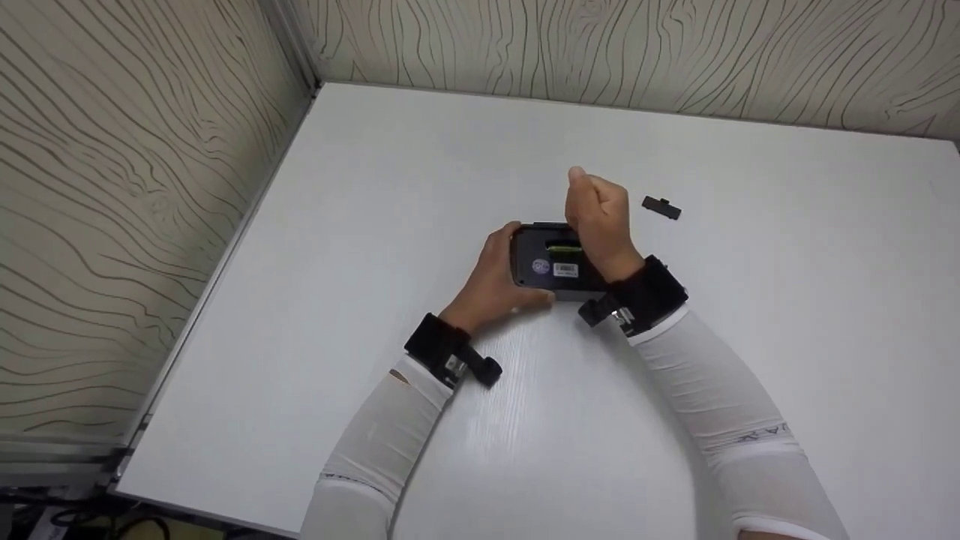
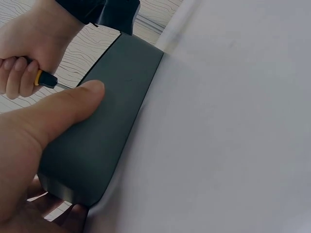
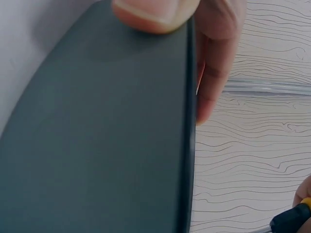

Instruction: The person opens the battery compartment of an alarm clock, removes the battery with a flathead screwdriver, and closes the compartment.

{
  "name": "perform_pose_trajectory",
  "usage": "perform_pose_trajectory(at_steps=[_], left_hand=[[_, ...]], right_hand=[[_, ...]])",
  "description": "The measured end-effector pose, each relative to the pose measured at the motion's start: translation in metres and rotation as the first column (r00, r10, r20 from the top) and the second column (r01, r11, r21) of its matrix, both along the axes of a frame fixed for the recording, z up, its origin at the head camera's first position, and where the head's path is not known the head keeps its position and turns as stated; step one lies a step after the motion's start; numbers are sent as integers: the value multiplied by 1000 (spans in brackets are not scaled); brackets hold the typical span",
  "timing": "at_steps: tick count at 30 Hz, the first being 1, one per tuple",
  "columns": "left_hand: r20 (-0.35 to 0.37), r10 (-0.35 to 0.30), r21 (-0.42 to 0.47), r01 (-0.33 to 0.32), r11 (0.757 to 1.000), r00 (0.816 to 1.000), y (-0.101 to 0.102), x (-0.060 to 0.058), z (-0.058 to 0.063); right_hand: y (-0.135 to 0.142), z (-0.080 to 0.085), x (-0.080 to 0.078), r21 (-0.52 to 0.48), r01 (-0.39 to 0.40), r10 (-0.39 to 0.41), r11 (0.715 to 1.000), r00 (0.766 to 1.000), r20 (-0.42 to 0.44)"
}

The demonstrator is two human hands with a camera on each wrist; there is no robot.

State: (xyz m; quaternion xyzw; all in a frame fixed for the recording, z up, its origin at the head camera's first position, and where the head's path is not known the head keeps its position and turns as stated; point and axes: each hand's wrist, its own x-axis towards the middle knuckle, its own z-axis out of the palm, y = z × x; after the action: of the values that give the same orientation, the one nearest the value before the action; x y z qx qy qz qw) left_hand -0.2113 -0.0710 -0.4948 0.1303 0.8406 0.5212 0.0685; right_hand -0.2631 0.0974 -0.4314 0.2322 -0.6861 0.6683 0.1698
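Observation:
A dark box-shaped device (image 1: 531,247) lies on the table with a labelled face up. That face shows a slot with a yellow-green strip, a round sticker and a white label. My left hand (image 1: 491,281) grips its left end, with the thumb along the near side (image 2: 107,128) and fingers round the far edge. Over the device's right part, my right hand (image 1: 600,221) holds a screwdriver (image 2: 47,79) with a black and yellow handle, fingers curled round it. The thin shaft points at the labelled face; its tip is hidden.
A small black battery cover (image 1: 661,208) lies on the white table (image 1: 397,165), right of and beyond my right hand. Wood-grain panels (image 1: 487,45) stand along the back and left of the table. Cables (image 1: 112,521) show below its left front corner.

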Motion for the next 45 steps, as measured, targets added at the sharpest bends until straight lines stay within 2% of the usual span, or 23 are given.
perform_pose_trajectory(at_steps=[9, 16, 19, 23, 26, 31, 35, 45], left_hand=[[-39, -29, -6, 29, 1000, 999, -2, -2, -3], [-97, -39, 0, 39, 999, 995, 0, -6, -3], [-103, -38, -2, 38, 999, 994, 1, -8, 0], [-83, -27, -5, 27, 1000, 996, -1, -8, 3], [-69, -26, -11, 26, 1000, 997, -2, -6, 2], [-58, -23, -18, 22, 1000, 998, -3, -5, 1], [-50, -21, -27, 19, 999, 999, -2, -5, 2], [-43, -16, -54, 14, 998, 999, 1, -3, 1]], right_hand=[[-6, -7, 5, 143, -10, 24, 990, 995, -97], [-4, -9, 4, 151, -21, 41, 988, 991, -129], [-2, -8, 3, 108, -41, 55, 993, 989, -136], [1, -8, 1, -12, -76, 74, 997, 991, -116], [5, -9, 1, -106, -79, 69, 991, 993, -93], [6, -13, 4, -187, -75, 60, 979, 995, -85], [8, -14, 4, -286, -95, 71, 953, 993, -94], [15, -13, 4, -468, -63, 22, 881, 995, -92]])
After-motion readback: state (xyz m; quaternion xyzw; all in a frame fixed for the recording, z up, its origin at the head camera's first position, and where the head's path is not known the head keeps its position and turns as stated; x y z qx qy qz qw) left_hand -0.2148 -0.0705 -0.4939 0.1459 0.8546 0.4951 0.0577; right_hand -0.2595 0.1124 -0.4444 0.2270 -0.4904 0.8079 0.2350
